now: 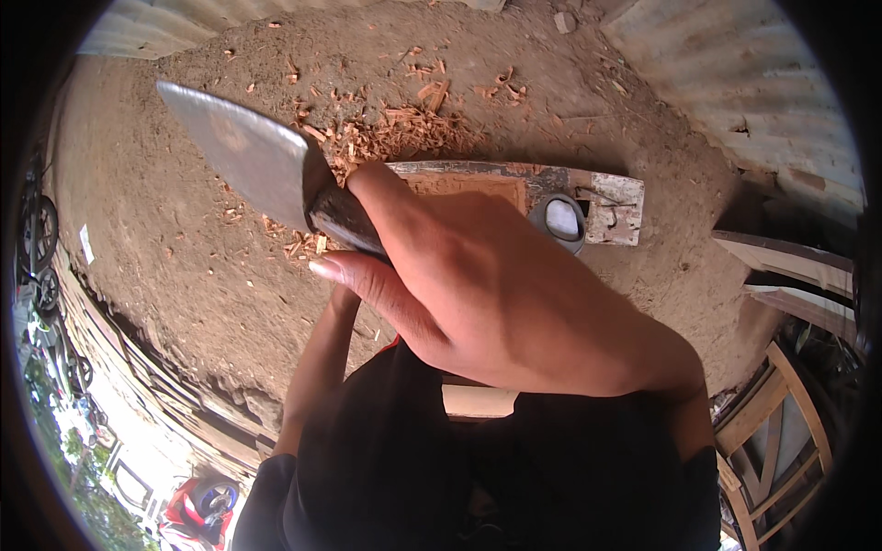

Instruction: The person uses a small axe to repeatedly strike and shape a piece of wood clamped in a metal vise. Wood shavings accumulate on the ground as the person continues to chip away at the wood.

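Observation:
My right hand (pixel 487 285) is closed around the dark handle of a broad chopping knife (pixel 243 151), raised close to the head view. Its wide grey blade points up and to the left, with a bright worn edge. Beneath, my left forearm (pixel 317 367) reaches forward; the left hand is hidden behind the right hand and the handle. Past the right hand lies a worn wooden plank (pixel 616 209) with a reddish bare-wood middle, partly covered by my arm. A round grey container (pixel 558 220) with something whitish inside sits at the plank's right part.
Reddish wood shavings (pixel 404 133) are heaped on the dirt ground (pixel 165 220) beyond the plank. Corrugated metal sheets (pixel 735 73) border the back right. Wooden frames (pixel 772 422) lean at the right. Stacked boards (pixel 156 386) line the left, with a red motorbike (pixel 197 510) beyond.

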Action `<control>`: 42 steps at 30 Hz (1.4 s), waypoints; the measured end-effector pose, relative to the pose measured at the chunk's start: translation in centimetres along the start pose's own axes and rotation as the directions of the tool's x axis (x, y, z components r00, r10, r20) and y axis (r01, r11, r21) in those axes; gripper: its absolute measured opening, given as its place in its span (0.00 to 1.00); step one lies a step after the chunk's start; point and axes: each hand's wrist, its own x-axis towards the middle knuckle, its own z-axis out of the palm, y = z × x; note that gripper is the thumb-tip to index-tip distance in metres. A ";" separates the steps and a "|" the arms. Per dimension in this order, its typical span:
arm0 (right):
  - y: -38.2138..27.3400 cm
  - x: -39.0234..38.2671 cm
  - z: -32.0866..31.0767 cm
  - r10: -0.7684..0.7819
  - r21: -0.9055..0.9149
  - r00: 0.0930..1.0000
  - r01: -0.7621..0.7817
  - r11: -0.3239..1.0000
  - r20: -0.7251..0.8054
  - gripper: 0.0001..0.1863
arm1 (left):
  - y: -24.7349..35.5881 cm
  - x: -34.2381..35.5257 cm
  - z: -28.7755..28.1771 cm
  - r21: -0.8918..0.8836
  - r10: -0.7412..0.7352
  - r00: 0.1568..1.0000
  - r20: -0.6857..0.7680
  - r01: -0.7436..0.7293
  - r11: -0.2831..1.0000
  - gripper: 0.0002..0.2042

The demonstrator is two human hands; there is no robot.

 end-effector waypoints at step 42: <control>5.0 -5.6 -2.8 0.499 0.048 0.863 -0.503 0.863 0.076 0.22 | -6.1 1.4 -0.8 0.501 0.138 0.985 0.106 -0.172 0.848 0.19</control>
